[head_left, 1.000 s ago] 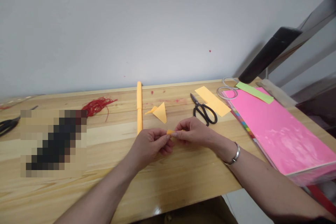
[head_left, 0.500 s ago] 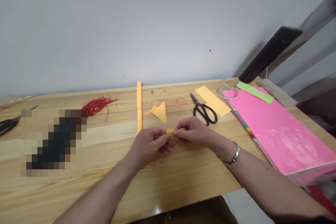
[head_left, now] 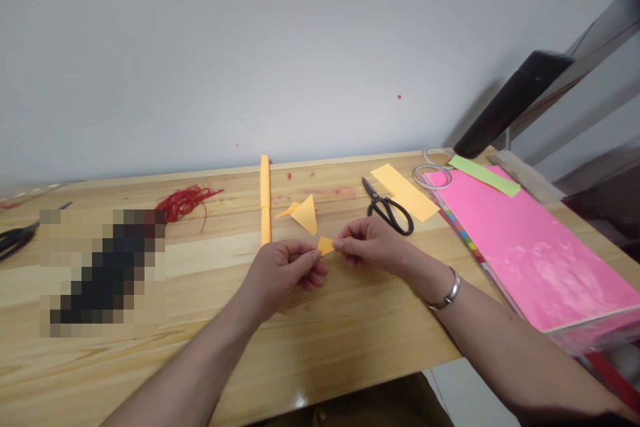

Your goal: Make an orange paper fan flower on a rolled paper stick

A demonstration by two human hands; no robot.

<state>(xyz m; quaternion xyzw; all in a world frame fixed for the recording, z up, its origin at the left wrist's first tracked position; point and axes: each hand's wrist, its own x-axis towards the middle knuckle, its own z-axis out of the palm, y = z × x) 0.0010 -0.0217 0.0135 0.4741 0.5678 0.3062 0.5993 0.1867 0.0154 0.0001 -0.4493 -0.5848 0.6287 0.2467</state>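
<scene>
A small piece of orange-yellow paper [head_left: 326,247] is stretched between my two hands, a little above the wooden table. My left hand [head_left: 285,270] pinches its left end between thumb and finger. On its right end, my right hand [head_left: 373,241] has its fingertips closed. Just beyond lies a pointed orange-yellow paper piece [head_left: 306,213] with a thin twisted tail. An orange pen-like stick [head_left: 265,197] lies behind my left hand. Black-handled scissors [head_left: 387,209] rest beyond my right hand, beside flat orange-yellow paper strips [head_left: 407,192].
Pink paper sheets [head_left: 530,247] in a clear wrapper lie at the right, with a green strip [head_left: 485,175] and a clear tape roll [head_left: 433,176] near their far end. Red threads [head_left: 187,202] and a second pair of scissors [head_left: 20,237] are at left, by a blurred-out patch.
My hands have drawn slightly apart, and more of the small paper piece shows between them. The other things on the table have stayed in place.
</scene>
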